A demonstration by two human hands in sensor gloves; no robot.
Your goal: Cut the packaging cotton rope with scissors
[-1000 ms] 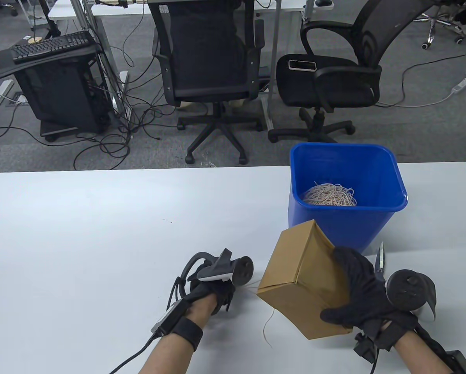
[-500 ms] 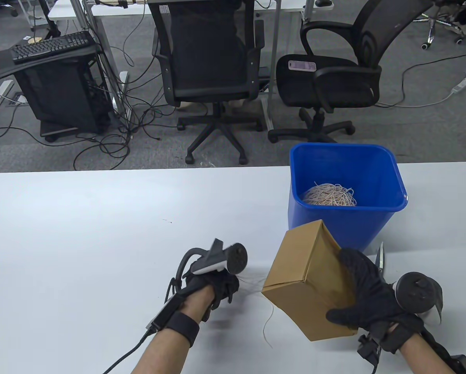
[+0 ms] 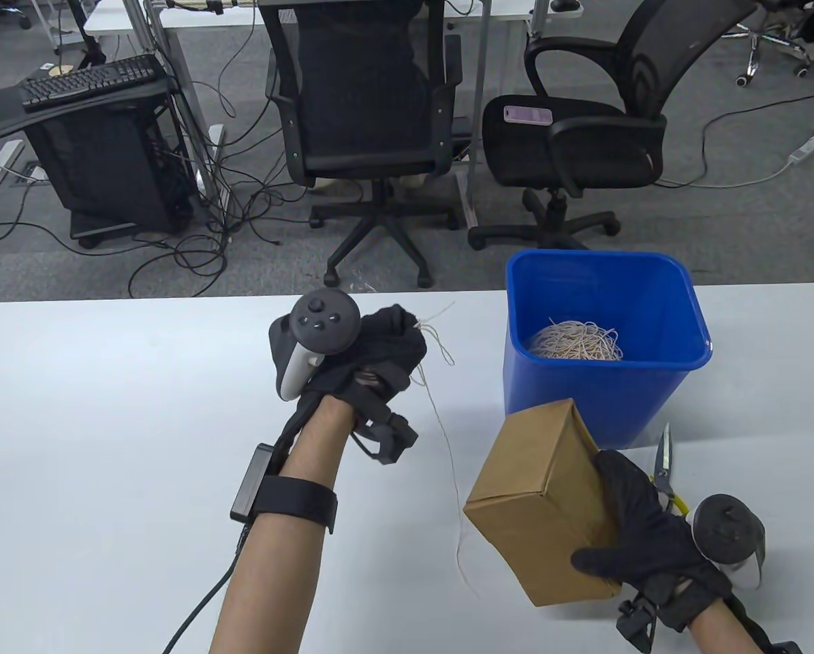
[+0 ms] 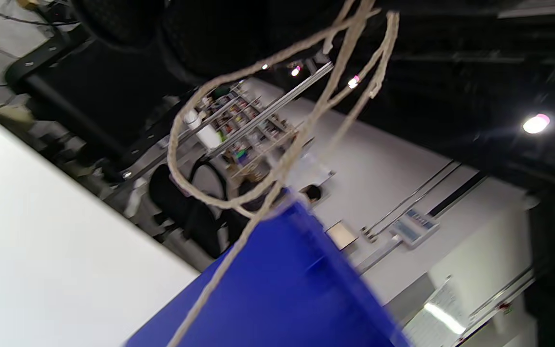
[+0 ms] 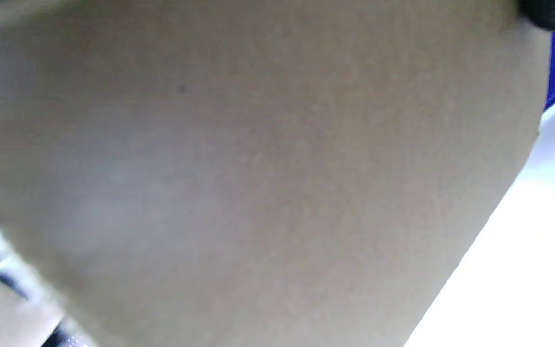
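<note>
Two gloved hands over the table (image 3: 107, 381), cotton rope (image 3: 441, 415) pinched in the curled left hand (image 3: 386, 347) at frame centre, trailing down to the tabletop, cardboard box (image 3: 543, 504) gripped by the right hand (image 3: 638, 524) lower right, scissors (image 3: 664, 458) behind it, blue bin (image 3: 604, 402) of rope scraps (image 3: 577, 340) beyond.

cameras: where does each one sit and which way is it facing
Table view: above the person, looking down and forward; both forearms show, left hand gripping rope, right hand holding box.
Left wrist view: on the left wrist, tilted upward past hanging rope to bin; dark glove at the top.
Right wrist view: on the right wrist, pressed against box; glove tip at the top right.
Shared: the blue bin appears in all three.
</note>
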